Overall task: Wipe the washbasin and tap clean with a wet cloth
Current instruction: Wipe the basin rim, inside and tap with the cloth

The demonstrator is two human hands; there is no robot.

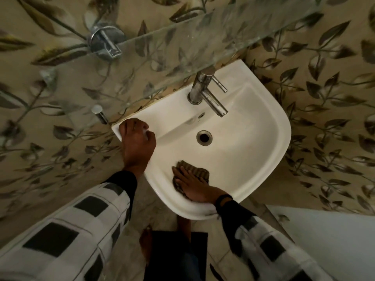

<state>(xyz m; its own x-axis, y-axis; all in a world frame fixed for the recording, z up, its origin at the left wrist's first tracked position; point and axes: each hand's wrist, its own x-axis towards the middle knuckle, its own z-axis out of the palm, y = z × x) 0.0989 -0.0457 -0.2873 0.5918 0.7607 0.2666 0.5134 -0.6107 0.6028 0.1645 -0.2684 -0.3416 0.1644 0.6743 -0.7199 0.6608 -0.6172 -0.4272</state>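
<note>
A white washbasin (261,126) hangs on a leaf-patterned wall, with a round drain (204,137) in its bowl. A chrome tap (205,92) stands at the back rim, its spout pointing over the bowl. My left hand (138,140) grips the basin's back left corner, fingers curled over the rim. My right hand (192,184) presses flat, fingers straight, on a brown striped cloth (199,171) that lies on the bowl's near inner wall. Much of the cloth is hidden under the hand.
A glass shelf (182,47) juts out above the tap and the basin's back edge, held by chrome brackets (105,41). A chrome peg (99,113) sticks out of the wall left of the basin. My bare feet (146,244) stand on the tiled floor below.
</note>
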